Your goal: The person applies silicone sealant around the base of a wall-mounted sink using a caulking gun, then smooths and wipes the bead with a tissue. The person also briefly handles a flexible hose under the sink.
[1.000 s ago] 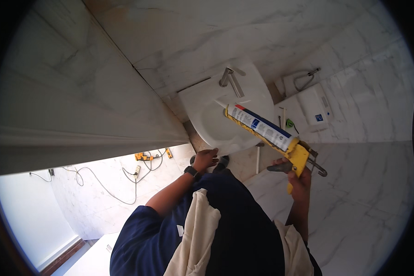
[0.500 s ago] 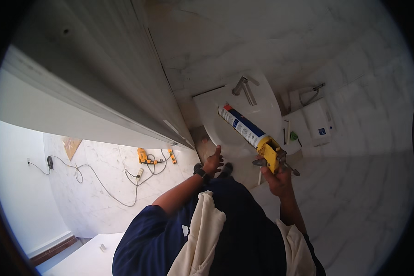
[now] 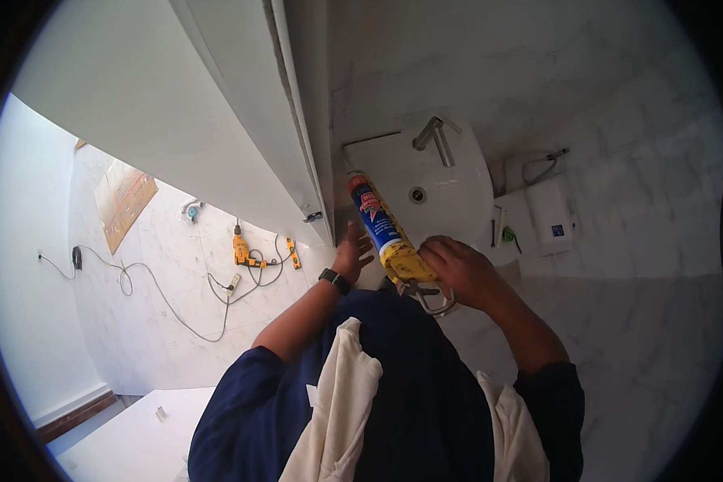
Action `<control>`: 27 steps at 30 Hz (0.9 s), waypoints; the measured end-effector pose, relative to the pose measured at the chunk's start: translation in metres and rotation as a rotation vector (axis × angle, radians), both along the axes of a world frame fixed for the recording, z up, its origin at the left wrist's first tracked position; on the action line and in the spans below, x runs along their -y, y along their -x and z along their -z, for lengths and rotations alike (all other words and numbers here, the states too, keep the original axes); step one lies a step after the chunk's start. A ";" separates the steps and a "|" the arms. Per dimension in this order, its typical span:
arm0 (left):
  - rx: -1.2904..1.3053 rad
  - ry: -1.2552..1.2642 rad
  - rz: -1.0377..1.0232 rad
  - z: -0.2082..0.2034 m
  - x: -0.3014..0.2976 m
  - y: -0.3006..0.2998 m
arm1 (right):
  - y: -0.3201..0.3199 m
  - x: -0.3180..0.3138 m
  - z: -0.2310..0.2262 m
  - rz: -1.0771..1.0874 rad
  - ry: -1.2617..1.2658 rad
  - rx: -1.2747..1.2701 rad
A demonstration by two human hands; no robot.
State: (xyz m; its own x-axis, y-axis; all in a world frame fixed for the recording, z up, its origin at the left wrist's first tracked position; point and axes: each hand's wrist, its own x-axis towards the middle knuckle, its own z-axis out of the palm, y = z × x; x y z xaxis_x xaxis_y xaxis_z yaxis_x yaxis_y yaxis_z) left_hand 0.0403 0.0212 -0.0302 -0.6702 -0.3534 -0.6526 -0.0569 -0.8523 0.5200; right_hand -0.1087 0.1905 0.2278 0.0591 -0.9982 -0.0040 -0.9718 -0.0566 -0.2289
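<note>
My right hand (image 3: 462, 271) is wrapped round the yellow body of a caulking gun (image 3: 403, 259). A sealant tube (image 3: 375, 213), blue and red with a red front end, lies in the gun and slants up to the left. My left hand (image 3: 352, 255), with a dark watch on the wrist, is beside the tube, its fingers apart and nothing in it. Whether its fingertips touch the tube, I cannot tell. Beyond the gun is a white washbasin (image 3: 464, 189) with a metal tap (image 3: 435, 143) and a dark drain.
A white door edge (image 3: 297, 120) stands close on my left. Past it, a yellow drill (image 3: 241, 249), a power strip (image 3: 232, 283), cables and a cardboard sheet (image 3: 127, 201) lie on the marble-look floor. Right of the basin are a green item (image 3: 510, 234) and a white box (image 3: 548, 217).
The caulking gun has swung left and nearer my body, turning its tube to show another side. My right hand has come over its body; my left hand has moved slightly left and up.
</note>
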 end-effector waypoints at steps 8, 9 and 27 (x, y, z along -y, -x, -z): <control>-0.101 0.952 0.218 -0.066 0.010 -0.017 | -0.008 0.020 0.017 -0.222 0.020 -0.264; -0.228 0.603 0.076 -0.066 0.011 -0.010 | -0.010 0.024 0.021 -0.239 0.058 -0.284; -0.348 -0.122 -0.026 -0.032 0.025 -0.013 | -0.047 0.036 0.094 -0.079 0.108 -0.389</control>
